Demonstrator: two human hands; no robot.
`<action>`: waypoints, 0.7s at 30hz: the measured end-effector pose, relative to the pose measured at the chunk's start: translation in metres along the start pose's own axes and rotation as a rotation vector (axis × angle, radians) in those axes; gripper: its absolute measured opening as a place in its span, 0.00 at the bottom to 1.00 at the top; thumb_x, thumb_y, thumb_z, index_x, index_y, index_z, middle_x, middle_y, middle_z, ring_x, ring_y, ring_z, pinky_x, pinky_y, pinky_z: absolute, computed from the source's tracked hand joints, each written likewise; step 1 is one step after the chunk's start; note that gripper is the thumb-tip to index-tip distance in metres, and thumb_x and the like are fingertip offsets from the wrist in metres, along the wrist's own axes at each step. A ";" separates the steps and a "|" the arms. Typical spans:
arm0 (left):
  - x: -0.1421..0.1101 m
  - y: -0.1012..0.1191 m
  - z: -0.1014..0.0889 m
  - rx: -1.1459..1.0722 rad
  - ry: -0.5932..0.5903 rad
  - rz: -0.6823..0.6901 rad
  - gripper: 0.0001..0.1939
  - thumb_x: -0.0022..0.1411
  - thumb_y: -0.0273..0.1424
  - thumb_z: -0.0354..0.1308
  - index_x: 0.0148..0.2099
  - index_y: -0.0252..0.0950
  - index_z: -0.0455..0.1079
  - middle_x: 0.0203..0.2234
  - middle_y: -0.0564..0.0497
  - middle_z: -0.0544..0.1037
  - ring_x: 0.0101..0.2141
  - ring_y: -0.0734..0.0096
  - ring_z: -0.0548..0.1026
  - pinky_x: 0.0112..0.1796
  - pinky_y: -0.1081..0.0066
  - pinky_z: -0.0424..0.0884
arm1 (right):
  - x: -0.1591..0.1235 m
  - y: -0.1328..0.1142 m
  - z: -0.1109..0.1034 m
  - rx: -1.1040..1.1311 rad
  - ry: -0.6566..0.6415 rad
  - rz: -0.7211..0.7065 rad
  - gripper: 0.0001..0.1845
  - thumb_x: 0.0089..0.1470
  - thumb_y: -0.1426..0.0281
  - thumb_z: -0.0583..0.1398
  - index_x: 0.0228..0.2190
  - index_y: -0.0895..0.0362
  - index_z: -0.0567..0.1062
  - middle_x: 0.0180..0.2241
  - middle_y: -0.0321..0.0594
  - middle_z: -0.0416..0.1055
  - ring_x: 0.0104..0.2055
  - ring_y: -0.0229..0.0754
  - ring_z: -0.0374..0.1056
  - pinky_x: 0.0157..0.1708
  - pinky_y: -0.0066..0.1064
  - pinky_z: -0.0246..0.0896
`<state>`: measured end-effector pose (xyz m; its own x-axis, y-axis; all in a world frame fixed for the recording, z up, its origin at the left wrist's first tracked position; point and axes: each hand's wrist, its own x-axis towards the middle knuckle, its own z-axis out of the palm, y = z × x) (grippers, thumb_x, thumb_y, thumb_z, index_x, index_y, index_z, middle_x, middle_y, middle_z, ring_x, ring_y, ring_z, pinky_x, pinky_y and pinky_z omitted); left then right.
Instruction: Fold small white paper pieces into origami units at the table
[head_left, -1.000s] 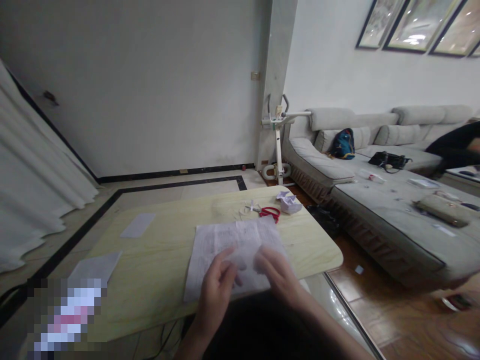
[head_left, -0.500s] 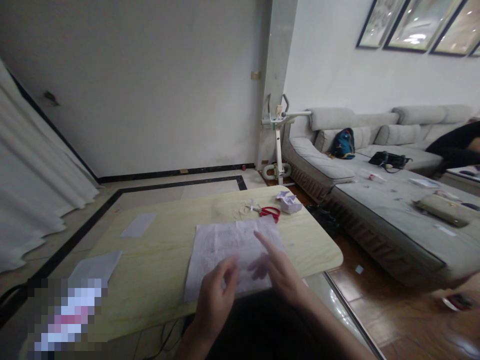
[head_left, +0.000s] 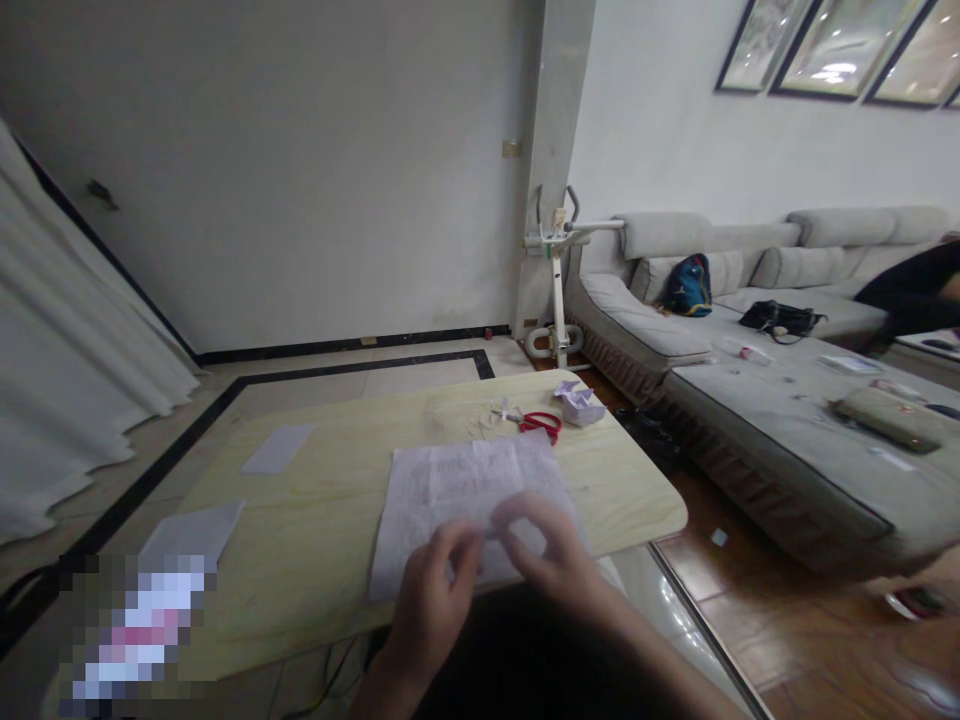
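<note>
A creased, printed sheet of paper (head_left: 450, 480) lies on the pale wooden table near its front edge. Over its lower part, my left hand (head_left: 442, 575) has thumb and fingers pinched together. My right hand (head_left: 547, 545) faces it, also in a pinch, with its fingertips close to those of the left. Something small and whitish may be between the fingertips, but blur hides what it is. Beyond the sheet lie scissors with red handles (head_left: 541, 427), beside thin paper scraps (head_left: 486, 420). To their right is a folded, crumpled piece of paper (head_left: 581, 405).
Two more papers, a small sheet (head_left: 277, 449) and a larger one (head_left: 195, 535), rest on the left of the table (head_left: 315, 540). A grey sofa (head_left: 765, 450) with bags stands at the right. A person's dark-clothed limb (head_left: 915, 285) shows at the far right.
My right hand has come down and left from above the sheet, its outstretched finger now curled into a pinch near my left fingertips. My left hand has barely moved.
</note>
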<state>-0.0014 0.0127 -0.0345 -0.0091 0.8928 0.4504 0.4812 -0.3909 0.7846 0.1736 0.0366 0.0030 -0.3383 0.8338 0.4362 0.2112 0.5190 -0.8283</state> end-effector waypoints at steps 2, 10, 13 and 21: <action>0.000 0.002 -0.001 -0.002 -0.010 0.001 0.04 0.64 0.29 0.56 0.42 0.40 0.71 0.25 0.53 0.79 0.26 0.67 0.78 0.30 0.71 0.73 | -0.002 0.001 0.000 -0.014 0.007 0.055 0.07 0.56 0.73 0.59 0.39 0.55 0.74 0.36 0.42 0.75 0.40 0.45 0.71 0.43 0.38 0.66; 0.001 0.011 -0.005 -0.186 0.116 -0.096 0.05 0.64 0.30 0.56 0.42 0.39 0.69 0.27 0.53 0.78 0.22 0.73 0.75 0.27 0.73 0.73 | -0.007 0.005 -0.011 0.482 -0.152 0.225 0.44 0.59 0.46 0.53 0.67 0.49 0.42 0.48 0.48 0.74 0.54 0.51 0.68 0.57 0.49 0.53; 0.006 0.017 -0.010 -0.409 0.270 -0.256 0.09 0.62 0.34 0.59 0.45 0.39 0.66 0.24 0.56 0.77 0.19 0.76 0.72 0.23 0.75 0.70 | -0.005 0.006 -0.011 0.691 -0.212 0.275 0.49 0.52 0.34 0.38 0.67 0.46 0.41 0.51 0.49 0.73 0.57 0.52 0.66 0.56 0.48 0.53; 0.023 0.031 -0.037 -1.011 0.213 -0.407 0.14 0.54 0.38 0.66 0.42 0.44 0.69 0.19 0.60 0.74 0.22 0.73 0.74 0.44 0.56 0.74 | 0.001 -0.004 -0.017 0.805 -0.368 0.195 0.46 0.49 0.33 0.42 0.62 0.42 0.58 0.66 0.44 0.53 0.64 0.55 0.55 0.59 0.51 0.49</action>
<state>-0.0188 0.0130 0.0164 -0.2011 0.9772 0.0682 -0.5274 -0.1666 0.8331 0.1886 0.0385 0.0124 -0.6645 0.7087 0.2370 -0.3631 -0.0290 -0.9313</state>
